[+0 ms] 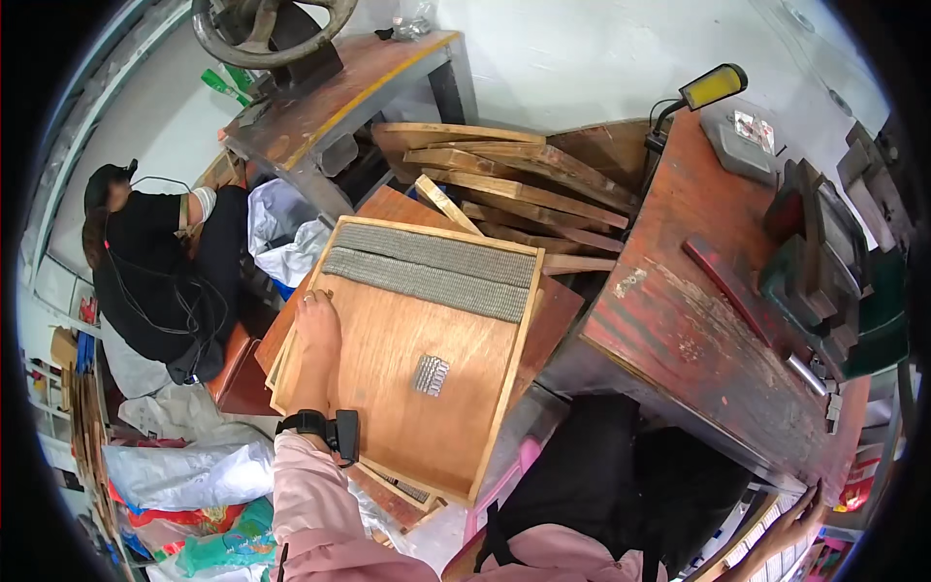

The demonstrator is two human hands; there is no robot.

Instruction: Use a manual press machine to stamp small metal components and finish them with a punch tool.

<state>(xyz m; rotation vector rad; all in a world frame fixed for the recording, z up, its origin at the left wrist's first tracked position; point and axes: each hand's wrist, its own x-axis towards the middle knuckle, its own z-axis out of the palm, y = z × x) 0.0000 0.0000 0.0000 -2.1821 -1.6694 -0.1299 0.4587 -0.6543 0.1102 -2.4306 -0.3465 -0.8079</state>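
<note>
A shallow wooden tray (388, 339) lies tilted on a stack before me. Two broad bands of small grey metal pieces (427, 267) fill its far side, and a small cluster of silvery pieces (431, 375) lies near its middle. My left hand (318, 320) is at the tray's left rim, its fingers closed together over the edge; the fingertips are small and partly hidden. A black strap with a small box (339, 434) circles that wrist. At the lower right, my right hand (790, 529) reaches beside the bench corner, fingers stretched out, next to a wood-edged holder with pale strips (761, 543).
A worn red bench (679, 281) on the right bears a long red bar (727, 291), a grey case (739, 145) and a lamp (715, 87). Wooden boards (524, 184) are stacked behind the tray. Another person (165, 262) sits at left, near plastic sacks (194, 475) and a handwheel machine (276, 39).
</note>
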